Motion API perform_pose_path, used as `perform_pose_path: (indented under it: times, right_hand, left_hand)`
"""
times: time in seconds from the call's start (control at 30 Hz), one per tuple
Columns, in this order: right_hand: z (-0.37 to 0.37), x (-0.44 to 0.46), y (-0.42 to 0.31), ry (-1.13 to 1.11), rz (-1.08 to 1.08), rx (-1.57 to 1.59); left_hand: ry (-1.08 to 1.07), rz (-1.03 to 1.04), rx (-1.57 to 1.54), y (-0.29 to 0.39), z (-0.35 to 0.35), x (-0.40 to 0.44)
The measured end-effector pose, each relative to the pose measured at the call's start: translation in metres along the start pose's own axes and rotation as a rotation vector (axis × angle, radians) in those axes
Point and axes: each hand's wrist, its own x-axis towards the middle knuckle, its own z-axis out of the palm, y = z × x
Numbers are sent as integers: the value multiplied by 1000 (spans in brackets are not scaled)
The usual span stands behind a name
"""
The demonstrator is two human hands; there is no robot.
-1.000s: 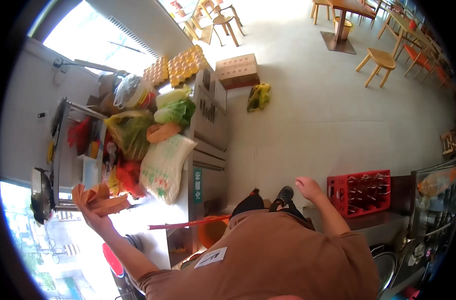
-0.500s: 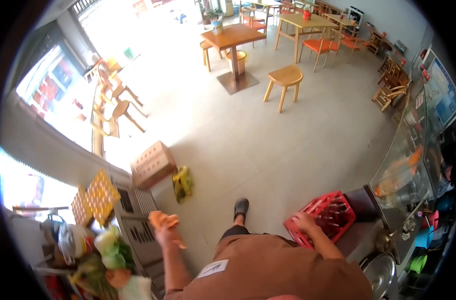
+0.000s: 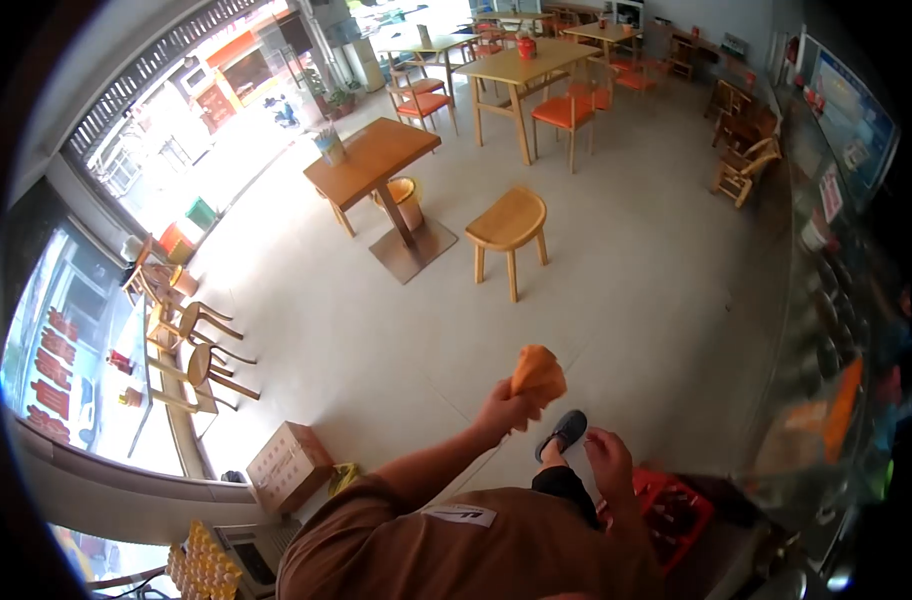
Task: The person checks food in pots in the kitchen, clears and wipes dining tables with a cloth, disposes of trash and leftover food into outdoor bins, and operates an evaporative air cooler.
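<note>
My left hand [image 3: 504,412] is closed around a bunched orange cloth [image 3: 539,376], held out in front of my body above the floor. My right hand [image 3: 608,456] hangs in the air just beside my foot in the view, with fingers loosely apart and nothing seen in them. Below and right of that hand stands a red plastic crate [image 3: 676,518] with bottles inside, partly hidden by my forearm.
A wooden stool [image 3: 509,228] and a brown pedestal table [image 3: 376,160] stand ahead. A cardboard box [image 3: 288,466] sits at the left, beside a yellow bag [image 3: 344,477] and egg trays [image 3: 201,565]. A glass counter [image 3: 826,400] runs along the right.
My left hand has swung right and forward with the orange cloth. My right hand has come off the red crate. The view has shifted, and my body has moved or turned.
</note>
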Motion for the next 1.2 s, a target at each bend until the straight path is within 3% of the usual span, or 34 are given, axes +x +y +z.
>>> perform_pose_path:
  times: [0.03, 0.07, 0.17, 0.27, 0.33, 0.37, 0.4, 0.47, 0.53, 0.6, 0.67, 0.73, 0.77, 0.8, 0.83, 0.87, 0.9, 0.93, 1.0, 1.03, 1.07, 1.13, 1.2]
  right_hand:
    - [-5, 28, 15, 28, -11, 1]
    - [-12, 61, 18, 55, -29, 0]
    - [-39, 153, -4, -27, -44, 1]
    - [-60, 248, -19, -160, -123, -13]
    - [-71, 309, -22, -157, -149, 69]
    - [-76, 340, -18, -254, -15, 235]
    - [-78, 374, -25, -326, -22, 209]
    - [-70, 436, -39, -368, 162, 529]
    - [-75, 493, -24, -479, 195, 547]
    - [-84, 554, -17, -406, 387, 947]
    - [-89, 620, -28, -371, 473, 1009]
    - [-107, 682, -33, -362, 522, 1060]
    - [-97, 708, -71, -32, 657, 993]
    - [-100, 738, -71, -51, 684, 975]
    - [-106, 771, -66, 26, 644, 953]
    - [-111, 801, -64, 102, 594, 937]
    - [-123, 827, -64, 22, 559, 959]
    - [-125, 854, -64, -4, 570, 956]
    - [-129, 905, -64, 82, 549, 968]
    - [-111, 931, -70, 326, 467, 773]
    - [-120, 955, -62, 301, 477, 767]
    - [-148, 1003, -39, -23, 578, 878]
    - [-172, 1060, -2, -115, 627, 890]
  left_hand:
    - [28, -93, -54, 44, 22, 10]
    - [34, -139, -52, 46, 28, 42]
    - [-24, -162, -80, 71, 43, 126]
    - [-46, -106, -199, 137, 56, 186]
    - [-243, -49, -151, 184, 59, 216]
    - [-320, -150, -130, 194, 55, 242]
    - [-268, -123, -179, 195, 57, 269]
    - [-278, 24, -192, 192, 59, 328]
    - [-273, 46, -226, 217, 51, 377]
    - [-310, 73, -245, 233, 49, 450]
    - [-615, -58, -999, 235, 50, 535]
    - [-658, -23, -1046, 259, 51, 600]
    - [-716, -44, -1062, 276, 48, 628]
    - [-773, -69, -1087, 290, 51, 652]
    - [-747, -63, -1110, 306, 56, 675]
    - [-572, -22, -1036, 326, 61, 695]
    - [-399, 19, -954, 344, 65, 714]
    - [-375, 31, -959, 362, 66, 733]
    - [42, 76, 38, 389, 72, 772]
    - [0, 117, 16, 381, 75, 808]
    - [25, 113, 7, 380, 78, 836]
    - [200, 132, -21, 376, 93, 889]
    - [367, 167, 54, 364, 112, 954]
